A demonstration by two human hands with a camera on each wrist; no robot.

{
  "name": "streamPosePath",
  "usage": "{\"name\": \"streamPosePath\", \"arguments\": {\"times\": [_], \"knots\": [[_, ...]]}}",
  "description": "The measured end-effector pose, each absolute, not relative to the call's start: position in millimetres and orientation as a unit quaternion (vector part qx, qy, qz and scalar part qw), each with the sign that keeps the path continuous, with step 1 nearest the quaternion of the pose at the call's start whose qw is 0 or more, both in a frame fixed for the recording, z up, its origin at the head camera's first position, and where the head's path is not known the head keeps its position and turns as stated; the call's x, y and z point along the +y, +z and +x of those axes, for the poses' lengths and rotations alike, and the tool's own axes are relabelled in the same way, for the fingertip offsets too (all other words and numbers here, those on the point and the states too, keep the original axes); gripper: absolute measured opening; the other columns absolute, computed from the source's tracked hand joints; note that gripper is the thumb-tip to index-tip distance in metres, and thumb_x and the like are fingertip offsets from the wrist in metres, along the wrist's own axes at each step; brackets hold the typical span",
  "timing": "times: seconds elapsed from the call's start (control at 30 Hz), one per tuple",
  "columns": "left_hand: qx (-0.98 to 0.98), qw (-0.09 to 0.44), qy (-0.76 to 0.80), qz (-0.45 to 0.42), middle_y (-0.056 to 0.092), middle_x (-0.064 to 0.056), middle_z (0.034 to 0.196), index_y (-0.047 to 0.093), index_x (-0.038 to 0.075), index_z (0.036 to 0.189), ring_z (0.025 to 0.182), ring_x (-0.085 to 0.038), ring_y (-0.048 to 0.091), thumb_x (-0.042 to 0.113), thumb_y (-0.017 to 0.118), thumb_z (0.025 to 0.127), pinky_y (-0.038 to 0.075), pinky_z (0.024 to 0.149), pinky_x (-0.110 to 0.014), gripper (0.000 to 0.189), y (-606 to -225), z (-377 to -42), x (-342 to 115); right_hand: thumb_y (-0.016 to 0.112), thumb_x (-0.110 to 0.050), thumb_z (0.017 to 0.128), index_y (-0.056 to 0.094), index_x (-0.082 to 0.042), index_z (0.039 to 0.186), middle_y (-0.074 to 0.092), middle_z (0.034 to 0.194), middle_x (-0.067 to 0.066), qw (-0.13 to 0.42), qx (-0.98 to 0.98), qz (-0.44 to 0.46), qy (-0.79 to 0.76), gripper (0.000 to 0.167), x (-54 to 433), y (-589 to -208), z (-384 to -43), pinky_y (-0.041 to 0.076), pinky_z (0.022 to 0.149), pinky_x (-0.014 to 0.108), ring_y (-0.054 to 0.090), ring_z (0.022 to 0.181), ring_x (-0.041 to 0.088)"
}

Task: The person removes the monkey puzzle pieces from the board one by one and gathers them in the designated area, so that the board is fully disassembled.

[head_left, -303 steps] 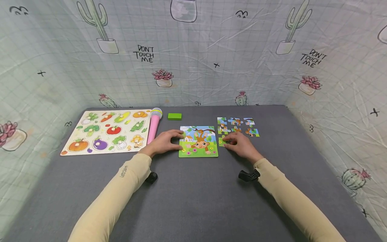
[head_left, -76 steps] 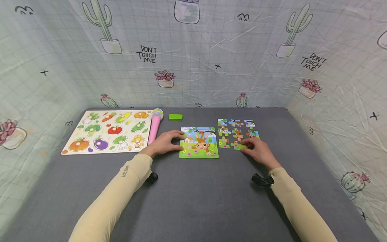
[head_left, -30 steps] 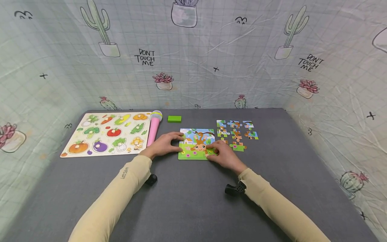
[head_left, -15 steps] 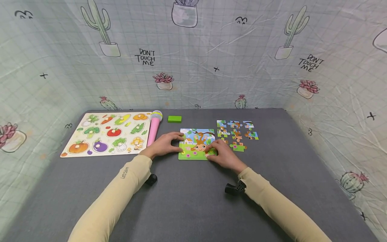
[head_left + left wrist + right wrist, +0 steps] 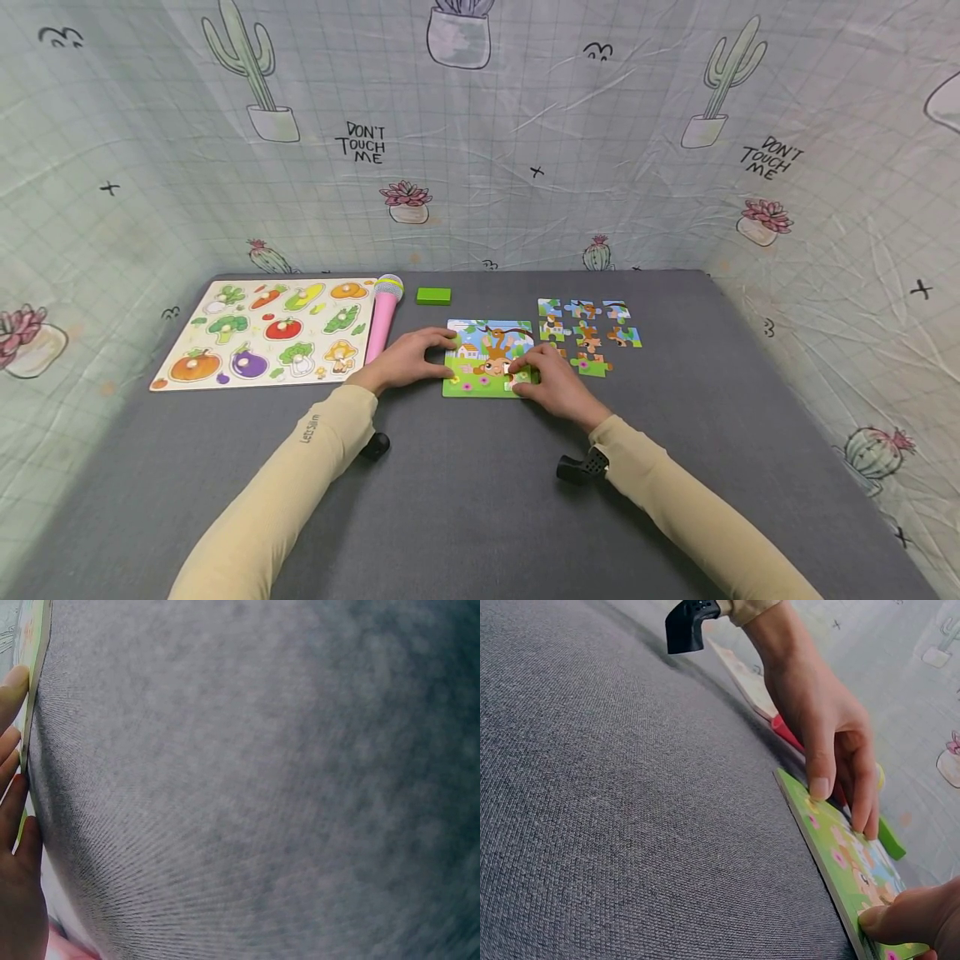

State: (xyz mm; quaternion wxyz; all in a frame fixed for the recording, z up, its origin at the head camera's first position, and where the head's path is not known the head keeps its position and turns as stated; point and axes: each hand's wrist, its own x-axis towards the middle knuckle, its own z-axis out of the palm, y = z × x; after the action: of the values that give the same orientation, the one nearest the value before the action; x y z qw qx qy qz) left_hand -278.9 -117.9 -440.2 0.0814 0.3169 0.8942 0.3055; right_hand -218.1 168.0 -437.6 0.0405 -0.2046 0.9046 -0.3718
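Observation:
A square jigsaw board [image 5: 483,358] with a monkey picture lies flat in the middle of the dark table. Along its left edge my left hand [image 5: 405,357] rests, thumb and fingertips spread and touching the border. My right hand [image 5: 562,385] pinches a small puzzle piece [image 5: 514,379] between thumb and fingers at the lower right part of the board; white shows there, and the fingers cover much of the piece. In the right wrist view the thumb [image 5: 885,922] presses near the corner. Several loose puzzle pieces [image 5: 588,337] lie in rows to the right, partly behind my right hand.
A wooden vegetable peg board [image 5: 262,329] lies at the left, with a pink toy microphone [image 5: 382,315] against its right edge. A green block [image 5: 433,296] sits behind the jigsaw board. Patterned cloth [image 5: 480,142] hangs around the table's back and sides.
Over ten seconds, more pieces came to lie in the rows at the right. My right hand went from there to the board's lower right; a white patch now shows at its fingertips. Left hand unchanged.

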Motion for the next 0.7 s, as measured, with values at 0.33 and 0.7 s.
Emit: {"name": "streamPosePath", "arguments": {"times": [0.33,0.7], "knots": [[0.894,0.078,0.303,0.321,0.05,-0.011,0.144,0.064,0.002,0.126,0.137,-0.028,0.041,0.027,0.077,0.084,0.031,0.114,-0.045,0.05,-439.8,-279.6,-117.8,0.074,-0.013,0.087,0.07,-0.008,0.119,0.051,0.117,0.011,0.034,0.908,-0.182,-0.376,0.033,164.5,-438.6,-220.1,0.043,0.079,0.039,0.049,0.094,0.026],[0.898,0.083,0.298,0.314,0.05,-0.01,0.144,0.064,0.002,0.126,0.137,-0.027,0.04,0.028,0.078,0.084,0.031,0.114,-0.044,0.051,-438.3,-279.6,-116.7,0.073,-0.011,0.088,0.073,-0.01,0.113,0.063,0.116,0.006,0.013,0.899,-0.212,-0.383,0.025,163.3,-439.3,-223.9,0.048,0.083,0.041,0.055,0.099,0.023]]}}
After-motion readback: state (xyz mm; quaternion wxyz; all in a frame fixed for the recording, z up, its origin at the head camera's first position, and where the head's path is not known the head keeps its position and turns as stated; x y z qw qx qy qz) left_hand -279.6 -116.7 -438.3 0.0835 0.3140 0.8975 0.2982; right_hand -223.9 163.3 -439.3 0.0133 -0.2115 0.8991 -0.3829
